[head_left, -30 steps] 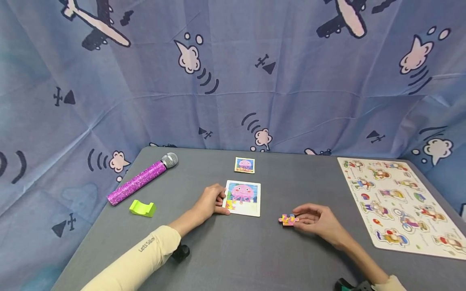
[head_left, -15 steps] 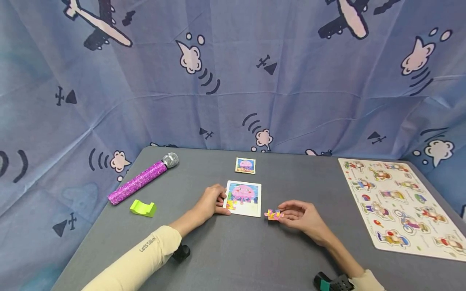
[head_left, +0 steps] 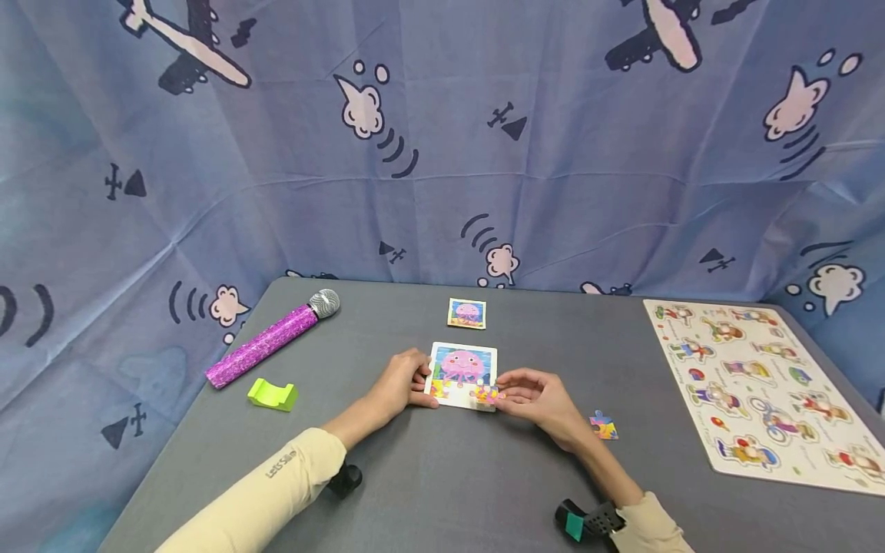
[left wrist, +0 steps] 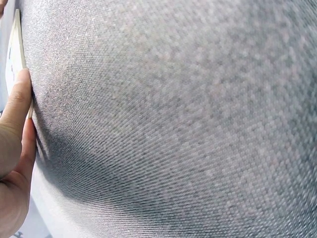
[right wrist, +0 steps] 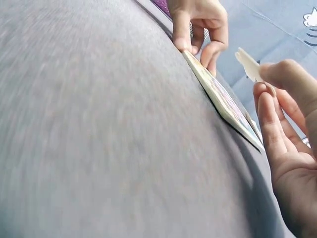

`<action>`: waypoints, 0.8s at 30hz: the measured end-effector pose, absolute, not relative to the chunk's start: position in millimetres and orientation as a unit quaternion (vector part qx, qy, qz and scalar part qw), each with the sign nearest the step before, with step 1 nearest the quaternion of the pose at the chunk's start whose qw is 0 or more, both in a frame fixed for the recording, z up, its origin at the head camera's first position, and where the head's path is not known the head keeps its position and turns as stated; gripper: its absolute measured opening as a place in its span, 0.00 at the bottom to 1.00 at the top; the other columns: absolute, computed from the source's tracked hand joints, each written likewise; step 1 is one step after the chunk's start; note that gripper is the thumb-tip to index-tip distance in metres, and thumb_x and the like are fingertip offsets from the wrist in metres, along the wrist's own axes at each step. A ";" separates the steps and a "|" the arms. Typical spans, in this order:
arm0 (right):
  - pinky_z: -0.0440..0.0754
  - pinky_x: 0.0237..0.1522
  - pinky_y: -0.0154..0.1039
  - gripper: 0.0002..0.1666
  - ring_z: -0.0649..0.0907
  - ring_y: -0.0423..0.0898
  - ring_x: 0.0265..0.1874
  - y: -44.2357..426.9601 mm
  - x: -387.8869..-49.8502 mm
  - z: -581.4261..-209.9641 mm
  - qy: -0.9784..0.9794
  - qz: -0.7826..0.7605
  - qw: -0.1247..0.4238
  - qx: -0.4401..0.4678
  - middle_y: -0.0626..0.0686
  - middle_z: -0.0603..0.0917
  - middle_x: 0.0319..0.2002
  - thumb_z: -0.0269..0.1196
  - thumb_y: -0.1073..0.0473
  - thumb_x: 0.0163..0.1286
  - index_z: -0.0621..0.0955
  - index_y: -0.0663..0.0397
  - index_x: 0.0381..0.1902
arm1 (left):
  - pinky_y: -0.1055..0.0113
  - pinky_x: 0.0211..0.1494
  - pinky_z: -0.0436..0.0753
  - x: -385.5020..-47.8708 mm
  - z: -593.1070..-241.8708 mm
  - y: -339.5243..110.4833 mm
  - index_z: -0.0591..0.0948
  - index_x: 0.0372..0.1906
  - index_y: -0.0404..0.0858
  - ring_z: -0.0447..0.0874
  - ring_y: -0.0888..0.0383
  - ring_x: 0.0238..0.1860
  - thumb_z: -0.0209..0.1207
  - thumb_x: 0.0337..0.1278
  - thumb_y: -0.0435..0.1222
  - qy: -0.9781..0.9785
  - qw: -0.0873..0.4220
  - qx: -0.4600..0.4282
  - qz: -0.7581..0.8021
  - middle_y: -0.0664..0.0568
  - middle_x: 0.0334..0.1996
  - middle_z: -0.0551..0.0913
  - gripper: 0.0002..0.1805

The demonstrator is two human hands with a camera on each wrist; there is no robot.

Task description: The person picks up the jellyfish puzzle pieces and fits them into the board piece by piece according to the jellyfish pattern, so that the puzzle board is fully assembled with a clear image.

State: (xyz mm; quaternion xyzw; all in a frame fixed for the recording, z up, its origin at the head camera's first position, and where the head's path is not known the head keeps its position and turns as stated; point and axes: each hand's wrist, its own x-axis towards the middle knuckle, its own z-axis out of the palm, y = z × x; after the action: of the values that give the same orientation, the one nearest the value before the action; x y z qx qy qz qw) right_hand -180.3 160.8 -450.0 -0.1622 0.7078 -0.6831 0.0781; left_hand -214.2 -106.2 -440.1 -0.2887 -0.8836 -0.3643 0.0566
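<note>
My left hand (head_left: 399, 382) holds the left edge of a square jigsaw puzzle board (head_left: 456, 398), its thumb on the rim in the left wrist view. A pink jellyfish picture fills the upper part; the lower middle shows bare white. Between the thumb and fingers of my right hand (head_left: 542, 401) is a pink and yellow puzzle piece (head_left: 484, 393), over the board's lower right corner. In the right wrist view this puzzle piece (right wrist: 249, 64) is tilted and raised above the board. Another puzzle piece (head_left: 604, 425) lies on the table beside my right forearm.
A small jellyfish picture card (head_left: 466, 313) lies behind the board. To the left are a glittery purple microphone (head_left: 263, 346) and a lime green curved block (head_left: 272, 395). A large picture board (head_left: 754, 384) covers the table's right side. A patterned curtain (head_left: 442, 153) hangs behind.
My right hand has carried the puzzle piece leftward to above the board's lower right corner. The other piece on the table has come into sight. My left hand stays at the board's edge.
</note>
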 end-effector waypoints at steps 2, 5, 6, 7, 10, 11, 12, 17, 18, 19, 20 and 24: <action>0.82 0.37 0.32 0.23 0.84 0.39 0.35 154.2 -182.1 -449.6 0.706 -0.685 0.080 -0.161 0.68 0.80 0.43 0.69 0.73 0.54 0.75 0.79 0.47 | 0.76 0.30 0.75 -214.1 -439.9 -106.1 0.73 0.26 0.31 0.74 0.55 0.26 0.80 0.24 0.33 -0.883 0.056 -0.290 -0.365 0.48 0.25 0.72 0.26; 0.82 0.35 0.31 0.22 0.84 0.38 0.34 144.1 -185.0 -449.2 0.707 -0.685 0.080 -0.154 0.69 0.80 0.43 0.69 0.74 0.54 0.76 0.79 0.46 | 0.76 0.30 0.74 -213.6 -439.5 -106.1 0.73 0.26 0.30 0.75 0.54 0.26 0.80 0.24 0.33 -0.882 0.058 -0.292 -0.366 0.48 0.25 0.72 0.26; 0.82 0.35 0.31 0.22 0.84 0.38 0.33 140.9 -185.9 -448.8 0.709 -0.684 0.080 -0.150 0.69 0.80 0.42 0.69 0.74 0.54 0.76 0.80 0.46 | 0.76 0.30 0.74 -213.5 -439.5 -106.1 0.73 0.26 0.30 0.75 0.54 0.26 0.80 0.24 0.33 -0.882 0.057 -0.292 -0.366 0.47 0.25 0.72 0.25; 0.82 0.34 0.30 0.22 0.84 0.37 0.33 137.8 -187.0 -449.2 0.712 -0.682 0.078 -0.146 0.69 0.81 0.42 0.69 0.74 0.54 0.76 0.79 0.46 | 0.76 0.30 0.74 -213.4 -439.6 -106.1 0.73 0.26 0.30 0.74 0.54 0.26 0.80 0.24 0.33 -0.881 0.056 -0.291 -0.368 0.47 0.25 0.72 0.25; 0.81 0.34 0.29 0.21 0.83 0.37 0.32 129.7 -189.9 -450.0 0.723 -0.674 0.068 -0.136 0.69 0.82 0.40 0.69 0.75 0.53 0.77 0.79 0.45 | 0.76 0.30 0.74 -213.3 -439.7 -105.7 0.73 0.26 0.30 0.75 0.54 0.26 0.80 0.24 0.32 -0.881 0.054 -0.289 -0.372 0.47 0.25 0.72 0.26; 0.81 0.35 0.29 0.21 0.83 0.36 0.31 127.5 -190.6 -450.3 0.727 -0.670 0.065 -0.133 0.69 0.82 0.40 0.70 0.75 0.53 0.77 0.79 0.44 | 0.76 0.30 0.74 -213.3 -439.9 -105.6 0.73 0.26 0.30 0.75 0.54 0.26 0.80 0.24 0.32 -0.881 0.053 -0.288 -0.372 0.47 0.25 0.72 0.26; 0.81 0.35 0.29 0.21 0.83 0.36 0.31 125.5 -191.4 -450.8 0.732 -0.666 0.061 -0.132 0.69 0.82 0.40 0.70 0.75 0.52 0.77 0.79 0.44 | 0.76 0.29 0.74 -213.2 -440.1 -105.6 0.73 0.26 0.30 0.75 0.54 0.26 0.80 0.24 0.33 -0.881 0.054 -0.288 -0.371 0.47 0.25 0.72 0.26; 0.81 0.35 0.28 0.19 0.83 0.36 0.29 119.0 -194.1 -451.7 0.756 -0.641 0.045 -0.128 0.68 0.83 0.38 0.70 0.76 0.50 0.79 0.79 0.42 | 0.75 0.29 0.74 -213.4 -439.4 -104.7 0.73 0.26 0.30 0.74 0.55 0.26 0.80 0.24 0.33 -0.883 0.056 -0.285 -0.369 0.47 0.25 0.73 0.25; 0.81 0.34 0.28 0.19 0.83 0.37 0.29 118.2 -194.5 -451.7 0.761 -0.634 0.042 -0.130 0.68 0.84 0.37 0.71 0.75 0.50 0.79 0.78 0.41 | 0.75 0.29 0.74 -213.4 -439.1 -104.7 0.73 0.26 0.30 0.74 0.54 0.25 0.80 0.24 0.33 -0.883 0.057 -0.286 -0.368 0.47 0.25 0.73 0.26; 0.81 0.34 0.28 0.19 0.83 0.37 0.28 117.2 -194.9 -451.6 0.767 -0.627 0.039 -0.131 0.67 0.84 0.36 0.71 0.75 0.50 0.80 0.78 0.41 | 0.75 0.29 0.74 -213.6 -439.2 -104.6 0.73 0.26 0.30 0.74 0.54 0.25 0.80 0.24 0.33 -0.883 0.058 -0.286 -0.368 0.47 0.25 0.72 0.26; 0.81 0.33 0.29 0.19 0.83 0.37 0.28 116.2 -195.4 -451.4 0.772 -0.621 0.037 -0.131 0.67 0.84 0.36 0.72 0.75 0.50 0.80 0.77 0.40 | 0.75 0.29 0.74 -213.8 -439.2 -104.7 0.73 0.26 0.30 0.74 0.54 0.25 0.80 0.24 0.33 -0.884 0.057 -0.285 -0.367 0.47 0.25 0.72 0.26; 0.82 0.31 0.29 0.18 0.84 0.39 0.26 112.8 -196.4 -450.1 0.794 -0.591 0.028 -0.142 0.63 0.86 0.33 0.73 0.72 0.49 0.82 0.74 0.38 | 0.75 0.29 0.74 -214.8 -439.3 -105.1 0.73 0.26 0.30 0.74 0.55 0.25 0.80 0.24 0.33 -0.885 0.054 -0.282 -0.365 0.47 0.24 0.72 0.25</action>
State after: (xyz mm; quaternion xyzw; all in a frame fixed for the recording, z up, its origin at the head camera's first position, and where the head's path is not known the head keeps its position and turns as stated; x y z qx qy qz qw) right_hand -196.4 112.8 -450.1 -0.1421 0.7936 -0.5910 0.0276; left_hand -214.8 -105.1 -439.3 -0.2824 -0.8854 -0.3652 0.0541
